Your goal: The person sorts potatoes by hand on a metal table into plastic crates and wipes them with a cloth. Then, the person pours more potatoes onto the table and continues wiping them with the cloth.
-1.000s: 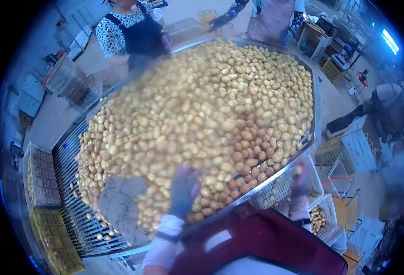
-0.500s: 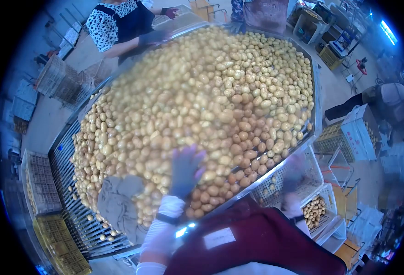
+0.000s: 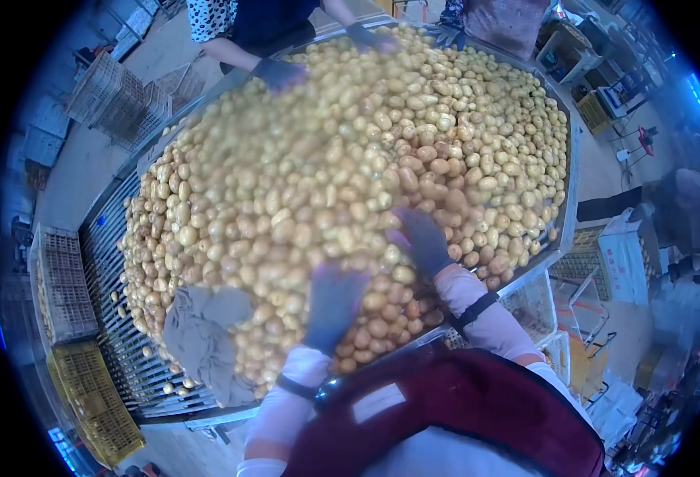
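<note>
A broad heap of oval, yellow-brown, potato-like produce (image 3: 286, 211) covers the slatted metal sorting table (image 3: 119, 334). My left hand (image 3: 334, 306), in a grey and purple glove, lies over the near part of the heap with its fingers spread; they are a little blurred. To its right, my right hand (image 3: 425, 241) reaches onto the heap beside some browner pieces (image 3: 429, 179), its gloved fingers apart. Neither hand has a piece visibly gripped. A crumpled grey cloth (image 3: 203, 338) rests on the heap left of my left hand.
Across the table, one person's gloved hands (image 3: 280, 74) touch the heap; another person's glove (image 3: 447, 36) is at the far edge. Crates stand at the left, white (image 3: 67, 282) and yellow (image 3: 95, 401). A white crate (image 3: 529, 306) sits by the near right edge.
My right hand has moved up from over the white crate onto the heap. My left hand has shifted slightly right in view. The person opposite now has both hands on the heap.
</note>
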A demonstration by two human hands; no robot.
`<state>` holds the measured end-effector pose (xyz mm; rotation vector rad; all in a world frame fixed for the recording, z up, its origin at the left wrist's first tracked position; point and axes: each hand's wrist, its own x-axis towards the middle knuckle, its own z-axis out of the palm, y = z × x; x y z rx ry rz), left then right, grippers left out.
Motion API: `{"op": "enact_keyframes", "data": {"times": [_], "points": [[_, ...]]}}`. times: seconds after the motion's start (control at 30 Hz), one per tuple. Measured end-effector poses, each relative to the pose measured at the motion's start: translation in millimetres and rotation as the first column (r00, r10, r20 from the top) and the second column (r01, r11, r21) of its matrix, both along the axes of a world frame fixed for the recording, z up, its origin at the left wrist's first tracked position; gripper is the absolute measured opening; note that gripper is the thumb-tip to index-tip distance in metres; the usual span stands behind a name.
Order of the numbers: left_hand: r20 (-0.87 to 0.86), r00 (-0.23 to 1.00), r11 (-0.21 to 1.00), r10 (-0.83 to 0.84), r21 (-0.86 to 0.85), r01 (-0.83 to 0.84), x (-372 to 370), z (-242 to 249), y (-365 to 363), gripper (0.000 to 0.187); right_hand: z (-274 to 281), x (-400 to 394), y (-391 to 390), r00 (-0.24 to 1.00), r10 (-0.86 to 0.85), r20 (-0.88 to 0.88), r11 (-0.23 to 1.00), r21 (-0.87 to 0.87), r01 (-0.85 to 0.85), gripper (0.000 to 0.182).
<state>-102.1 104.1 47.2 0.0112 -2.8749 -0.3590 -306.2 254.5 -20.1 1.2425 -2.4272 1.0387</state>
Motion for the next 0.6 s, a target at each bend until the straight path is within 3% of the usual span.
{"op": "enact_keyframes", "data": {"times": [0.03,0.1,0.2,0.3,0.37,0.4,0.47,0.5,0.6], "points": [[0.016,1.000,1.000,-0.019,0.006,0.019,-6,1,1,0.036,1,0,1,0.978,-0.029,0.205,0.997,-0.065,0.043,0.050],[0.043,0.998,0.999,-0.052,0.010,0.051,-12,5,3,0.035,27,4,-2,0.815,-0.030,0.579,0.973,-0.170,0.156,0.051],[0.047,0.998,0.999,-0.031,-0.016,0.032,-15,-9,2,0.038,72,11,2,0.491,0.007,0.871,0.916,-0.203,0.347,0.053],[-0.294,0.952,0.963,-0.087,0.221,0.157,-9,-17,-11,0.044,62,24,28,0.758,0.019,0.652,0.997,0.047,-0.066,0.057],[-0.167,0.976,0.859,0.143,0.511,-0.038,3,-9,-7,0.046,65,58,39,0.699,0.183,0.692,0.936,0.094,-0.338,0.058],[-0.071,0.968,0.762,0.239,0.632,-0.142,10,-5,-4,0.047,53,73,38,0.703,0.187,0.686,0.931,0.105,-0.350,0.058],[0.012,0.925,0.350,0.379,0.924,-0.155,23,-4,-1,0.044,32,97,29,0.708,0.196,0.679,0.920,0.122,-0.372,0.057],[0.075,0.899,0.106,0.431,0.985,-0.133,27,-4,-2,0.043,32,99,26,0.666,0.185,0.722,0.914,0.122,-0.386,0.058],[-0.039,0.841,0.261,0.540,0.958,-0.123,44,15,-10,0.043,40,97,15,0.547,0.150,0.823,0.905,0.108,-0.410,0.059]]}}
